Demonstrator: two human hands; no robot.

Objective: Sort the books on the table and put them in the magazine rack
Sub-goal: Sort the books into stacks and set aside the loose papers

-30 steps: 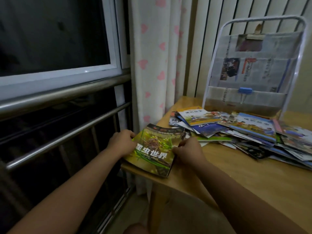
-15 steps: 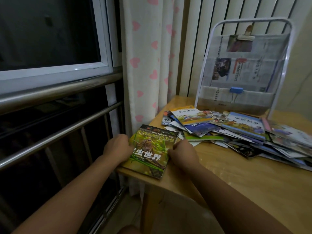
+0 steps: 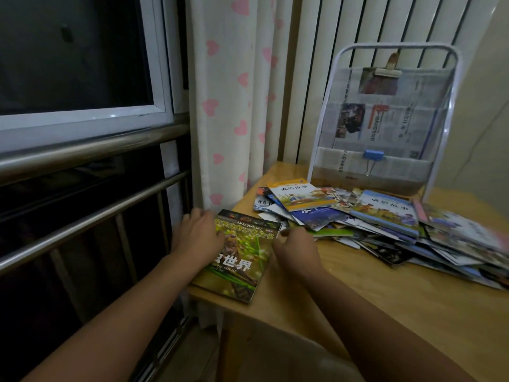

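Lying at light wooden worktop (image 3: 385, 312) left corner: green insect book (image 3: 242, 260) | left hand (image 3: 199, 234) flat on it, right hand (image 3: 296, 244) loosely curled, holding nothing | heart-print curtain (image 3: 234, 106) behind

Single head view, worn camera, wide-angle. Looks forward and down over both forearms onto table (image 3: 385, 312) corner, close in. Left hand (image 3: 197, 232) and right hand (image 3: 296, 245) low centre. Magazine rack (image 3: 385, 119) farther back, upper right. Window (image 3: 82, 78) fills left side.
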